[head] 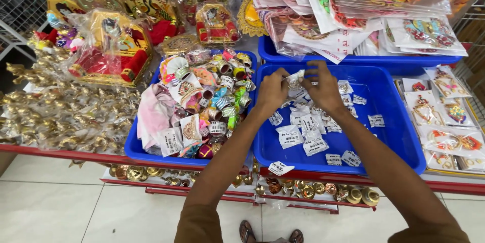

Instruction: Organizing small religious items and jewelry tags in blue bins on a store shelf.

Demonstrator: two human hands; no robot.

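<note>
Shop w/ display shelving: blue trays [394, 137] of price-tagged packets [290, 137], wrapped decor items [113, 48], brass bells [323, 190] below.

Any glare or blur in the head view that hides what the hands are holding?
Head view: even, bright light with soft shadows; the left hand and right hand are slightly soft, and the small clear packet between them glints; plastic wraps on the gold figurines throw glare; edges bow from the wide lens.

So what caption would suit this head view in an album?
Both hands, left and right, hold a small clear plastic packet above a blue plastic tray of similar labelled packets.
</note>
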